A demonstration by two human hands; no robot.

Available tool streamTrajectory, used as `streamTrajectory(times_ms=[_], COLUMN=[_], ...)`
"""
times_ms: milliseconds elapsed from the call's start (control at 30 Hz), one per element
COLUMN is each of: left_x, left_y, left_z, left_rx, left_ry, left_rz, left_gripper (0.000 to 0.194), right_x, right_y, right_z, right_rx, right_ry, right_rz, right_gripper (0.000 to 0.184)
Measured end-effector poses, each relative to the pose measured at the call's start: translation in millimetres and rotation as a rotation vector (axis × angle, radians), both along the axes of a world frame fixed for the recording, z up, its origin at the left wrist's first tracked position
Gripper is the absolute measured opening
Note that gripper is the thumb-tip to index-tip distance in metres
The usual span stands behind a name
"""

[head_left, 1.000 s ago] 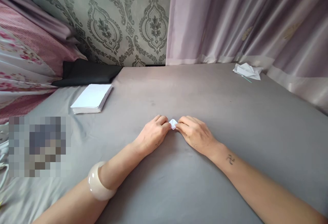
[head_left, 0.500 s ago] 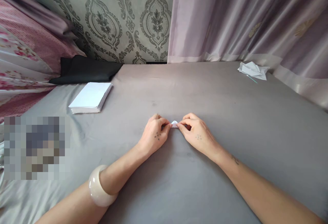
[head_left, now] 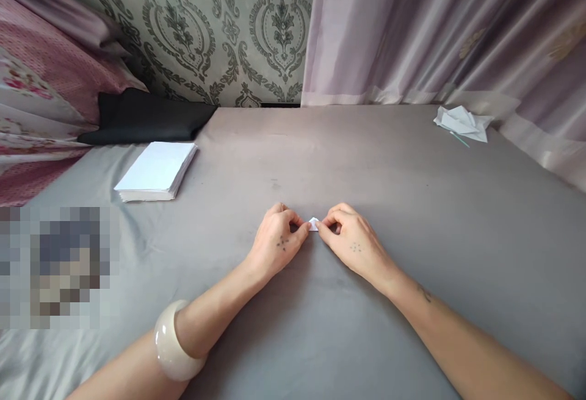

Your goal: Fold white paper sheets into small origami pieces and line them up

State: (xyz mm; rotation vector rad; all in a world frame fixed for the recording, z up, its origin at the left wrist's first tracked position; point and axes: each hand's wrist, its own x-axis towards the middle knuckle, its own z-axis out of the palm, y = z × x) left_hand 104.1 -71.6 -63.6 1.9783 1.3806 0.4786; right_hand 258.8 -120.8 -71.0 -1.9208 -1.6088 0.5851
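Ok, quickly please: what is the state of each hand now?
Left hand: closed, pinching the small folded paper.
Right hand: closed, pinching the same paper from the other side.

Noted on grey sheet [head_left: 412, 217]: 1 white paper stack [head_left: 155, 171] left, black cloth [head_left: 141, 116] behind it; crumpled white papers [head_left: 462, 122], possibly folded, far right beside curtain [head_left: 434, 27].
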Motion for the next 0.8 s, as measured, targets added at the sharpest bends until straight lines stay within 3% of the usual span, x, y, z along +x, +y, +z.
streamTrajectory(times_ms=[133,300,633,800], left_x=[-3.3,-11.0,-12.3,-10.1], left_y=[1.2,1.8,-0.7,-2.9], left_z=[-3.5,-8.9,-14.1,-6.3], left_rx=[0.048,0.143,0.193,0.189], left_ry=[-0.012,-0.033,-0.043,-0.189], left_rz=[-0.052,-0.18,-0.196,-0.2], left_gripper=[0.021,0.012,0.01,0.01], right_x=[2.3,7.9,9.5,6.4], right_y=[-1.7,-7.7,-11.7,-13.3], right_z=[-1.4,-4.3,-10.5,-6.5], right_rx=[0.04,0.119,0.181,0.261], right_ry=[-0.033,-0.025,-0.007,0.087], right_rz=[0.018,0.164,0.199,0.147], right_gripper=[0.022,0.008,0.018,0.019])
